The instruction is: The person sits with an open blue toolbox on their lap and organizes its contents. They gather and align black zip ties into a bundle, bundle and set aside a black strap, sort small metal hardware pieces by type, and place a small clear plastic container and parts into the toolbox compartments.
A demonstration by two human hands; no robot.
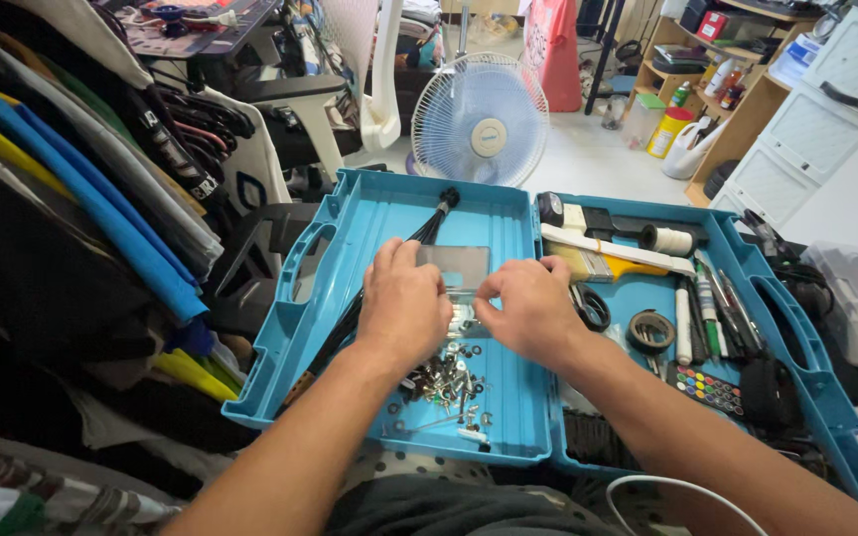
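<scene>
- Small clear plastic bag (456,268): one, held over the left half of the open teal tool case (508,417), between both hands; its contents are too small to tell.
- Left hand (404,308): fingers curled, pinching the bag's left edge.
- Right hand (528,310): fingers bent, thumb and forefinger closed on the bag's lower right edge.
- Loose screws and washers (449,382): one scattered heap on the case floor, just below the hands; individual pieces cannot be counted.
- Bundle of black cable ties (429,230): one, lying diagonally in the left half, partly under the left hand.
- Paintbrush (613,263): one, with a yellow handle, in the right half of the case.
- Tape rolls (651,331): two, one dark roll lying flat and one pale roll near the upper edge.
- Scissors (591,306): one pair, black-handled, just beside the right hand.
- Pens and markers (707,308): several, lying side by side; the exact number is unclear.
- Electric fan (481,119): one, white and blue, standing on the floor beyond the case.
</scene>
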